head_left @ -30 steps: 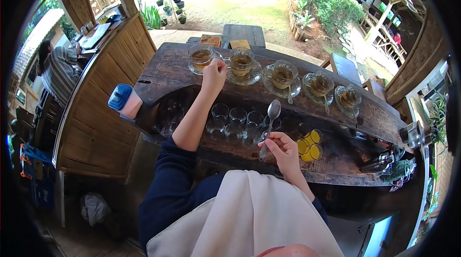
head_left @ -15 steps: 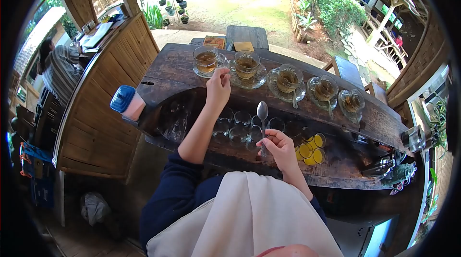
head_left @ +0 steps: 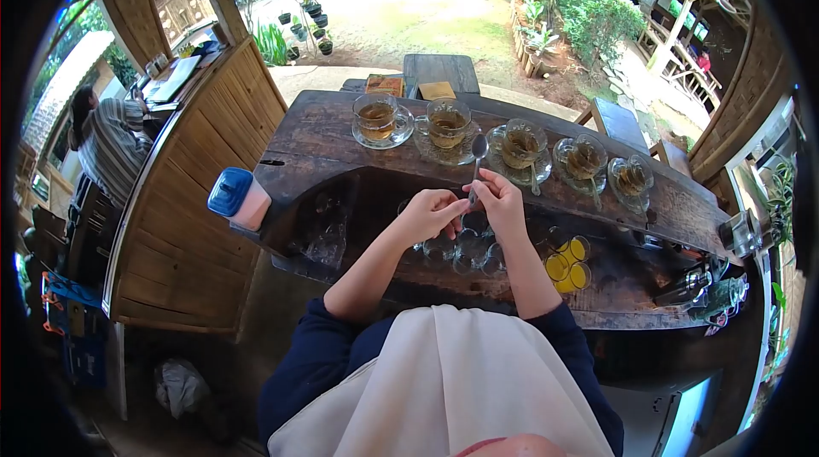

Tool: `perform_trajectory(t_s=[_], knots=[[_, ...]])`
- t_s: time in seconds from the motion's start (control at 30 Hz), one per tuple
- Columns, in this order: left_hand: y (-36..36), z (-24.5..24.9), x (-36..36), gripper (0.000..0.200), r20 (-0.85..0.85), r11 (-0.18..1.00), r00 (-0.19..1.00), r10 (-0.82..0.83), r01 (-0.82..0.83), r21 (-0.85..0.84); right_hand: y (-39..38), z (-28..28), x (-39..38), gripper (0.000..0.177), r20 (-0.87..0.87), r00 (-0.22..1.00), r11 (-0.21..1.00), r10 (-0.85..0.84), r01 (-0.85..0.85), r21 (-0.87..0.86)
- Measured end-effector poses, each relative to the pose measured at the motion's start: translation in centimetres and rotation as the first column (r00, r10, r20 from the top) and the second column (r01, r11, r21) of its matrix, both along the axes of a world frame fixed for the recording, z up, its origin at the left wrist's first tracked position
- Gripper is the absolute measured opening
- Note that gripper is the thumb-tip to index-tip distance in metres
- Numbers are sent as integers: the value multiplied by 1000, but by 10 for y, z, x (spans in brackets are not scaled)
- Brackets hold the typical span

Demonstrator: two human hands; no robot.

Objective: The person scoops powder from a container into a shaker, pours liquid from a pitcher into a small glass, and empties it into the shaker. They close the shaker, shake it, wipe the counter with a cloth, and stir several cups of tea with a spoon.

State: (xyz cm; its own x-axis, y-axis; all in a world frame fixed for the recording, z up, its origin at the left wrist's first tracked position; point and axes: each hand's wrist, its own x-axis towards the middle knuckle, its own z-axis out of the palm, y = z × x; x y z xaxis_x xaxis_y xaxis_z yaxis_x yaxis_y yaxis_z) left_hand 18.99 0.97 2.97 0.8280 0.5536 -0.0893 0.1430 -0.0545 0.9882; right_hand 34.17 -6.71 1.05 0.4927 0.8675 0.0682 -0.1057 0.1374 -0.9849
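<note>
My right hand (head_left: 502, 201) pinches a metal spoon (head_left: 479, 150), its bowl pointing up. My left hand (head_left: 431, 214) is closed at the fingertips, meeting the right fingers by the spoon's handle; whatever it holds is hidden. Beyond my hands, a glass cup of tea (head_left: 376, 118) stands on a saucer at the left end of the row, with a second tea cup (head_left: 447, 122) beside it. Further right, a third cup (head_left: 522, 146) and a fourth cup (head_left: 585, 158) have spoons on their saucers. The last cup (head_left: 633, 177) sits at the right.
Several empty glasses (head_left: 465, 252) stand on the lower shelf under my hands. Glasses of yellow drink (head_left: 573, 267) are right of them. A blue-lidded container (head_left: 239, 197) occupies the counter's left end, and glass jars (head_left: 712, 295) the right. A person (head_left: 111, 145) sits at left.
My left hand has come back from near the tea cups to meet my right hand. The right hand and spoon have risen towards the cups. The view has shifted slightly.
</note>
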Motion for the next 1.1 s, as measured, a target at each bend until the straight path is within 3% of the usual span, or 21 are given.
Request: perform_trajectory(t_s=[0.17, 0.47, 0.53, 0.73, 0.93, 1.1], knots=[[10, -15, 7, 33, 61, 1000, 998, 21, -22, 9, 16, -9, 1, 43, 4, 1000, 1000, 4, -4, 3], [14, -17, 15, 29, 69, 968, 995, 77, -58, -246, 31, -8, 6, 40, 22, 999, 999, -33, 33, -16], [16, -21, 18, 27, 151, 962, 983, 105, -61, -267, 32, -8, 8, 33, 40, 999, 1000, -16, 15, 15], [21, -20, 24, 24, 176, 961, 977, 121, -71, -267, 40, -14, 13, 26, 69, 998, 1000, 14, -14, -8], [22, -20, 26, 21, 160, 982, 979, 128, -102, -157, 41, -11, 14, 26, 35, 999, 999, 8, -6, -37], [24, -23, 29, 21, 154, 980, 979, 131, -103, -173, 40, -8, 14, 30, 34, 999, 998, 11, -9, -69]])
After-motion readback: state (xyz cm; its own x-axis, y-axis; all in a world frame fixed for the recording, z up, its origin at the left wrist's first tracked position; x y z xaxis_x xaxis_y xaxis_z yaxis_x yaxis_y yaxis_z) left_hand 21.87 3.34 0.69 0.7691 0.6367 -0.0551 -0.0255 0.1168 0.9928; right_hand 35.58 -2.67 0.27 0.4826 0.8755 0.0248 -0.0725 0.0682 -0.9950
